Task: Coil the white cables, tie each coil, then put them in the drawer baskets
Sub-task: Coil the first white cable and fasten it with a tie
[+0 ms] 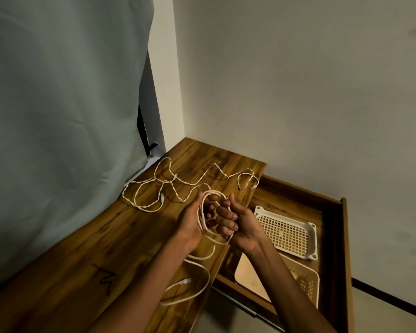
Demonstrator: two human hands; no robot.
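Note:
A white cable coil (203,213) of several loops hangs between my hands above the wooden table's right edge. My left hand (192,222) holds the loops from the left, fingers curled through them. My right hand (235,224) grips the right side of the coil in a fist. The coil's loose tail (197,284) runs down onto the table and ends in a plug (184,282). A second white cable (168,186) lies tangled and loose on the table behind my hands. In the open drawer sit a white basket (310,239) and a second basket (308,282).
The wooden table (82,248) stands in a corner, with a grey-green curtain (58,116) on the left and a white wall behind. The open drawer (344,248) juts out to the right. A flat pale object (247,275) lies in the nearer basket.

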